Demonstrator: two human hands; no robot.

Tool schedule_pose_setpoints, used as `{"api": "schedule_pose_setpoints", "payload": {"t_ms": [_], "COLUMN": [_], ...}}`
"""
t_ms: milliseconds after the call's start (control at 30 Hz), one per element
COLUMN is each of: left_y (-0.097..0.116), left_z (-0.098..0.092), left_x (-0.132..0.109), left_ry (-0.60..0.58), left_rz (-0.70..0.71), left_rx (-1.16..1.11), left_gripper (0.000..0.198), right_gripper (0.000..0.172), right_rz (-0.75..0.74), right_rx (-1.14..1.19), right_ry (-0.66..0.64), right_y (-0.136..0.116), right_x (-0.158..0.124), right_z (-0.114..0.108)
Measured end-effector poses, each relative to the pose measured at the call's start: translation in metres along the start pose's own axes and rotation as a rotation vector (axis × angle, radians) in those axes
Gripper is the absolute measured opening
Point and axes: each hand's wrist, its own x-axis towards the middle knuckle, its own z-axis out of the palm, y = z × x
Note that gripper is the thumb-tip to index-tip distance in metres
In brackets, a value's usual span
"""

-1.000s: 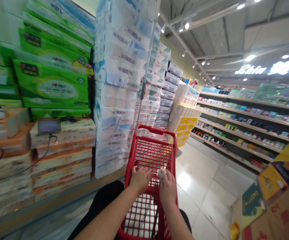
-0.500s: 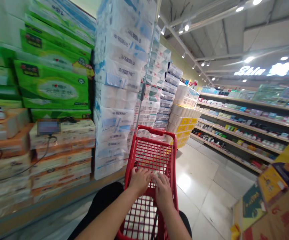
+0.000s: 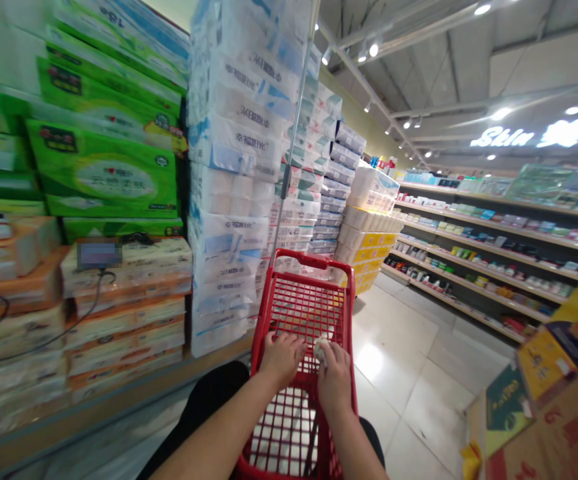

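A red wire shopping cart [image 3: 305, 307] stands in front of me in a shop aisle. My left hand [image 3: 281, 357] lies curled over the cart's near handle bar. Close beside it, my right hand [image 3: 335, 377] grips the same bar and has a small crumpled white wad [image 3: 321, 347] pinched in its fingers. The two hands are almost touching. A thin metal pole [image 3: 293, 133] rises from the cart towards the ceiling.
Stacks of packed tissue and toilet paper [image 3: 233, 173] line the left side, green packs [image 3: 103, 167] further left. Shelves of small goods [image 3: 489, 267] run along the right. Cardboard boxes [image 3: 549, 400] sit at the lower right. Pale floor tiles [image 3: 409, 360] stretch ahead.
My right hand slid left until it touched the left hand, then moved back a little to the right. The cart has barely moved.
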Motion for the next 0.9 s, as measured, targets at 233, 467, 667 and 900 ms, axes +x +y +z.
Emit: {"api": "schedule_pose_setpoints", "payload": {"t_ms": [233,467,667,900], "left_y": [0.0004,-0.0002,0.0001,-0.0014], "left_z": [-0.0001,0.0024,0.0014,0.0026], "left_x": [0.0001,0.0000,0.0007,0.0003], "left_ry": [0.003,0.017,0.002,0.008], "left_rz": [0.004,0.014,0.006,0.006], "left_rx": [0.008,0.013,0.021,0.018], "left_gripper": [0.044,0.042,0.044,0.043], "right_gripper": [0.044,0.047,0.047,0.048], "right_rz": [0.041,-0.086,-0.024,0.062], "right_rx": [-0.001,0.053,0.018,0.002], "right_ry": [0.049,-0.062,0.007,0.082], "right_y": [0.0035,0.0014,0.0050,0.0038], "right_x": [-0.0011,-0.0014,-0.0001,0.0001], "right_z": [0.0025,0.0040,0.0040,0.0034]}}
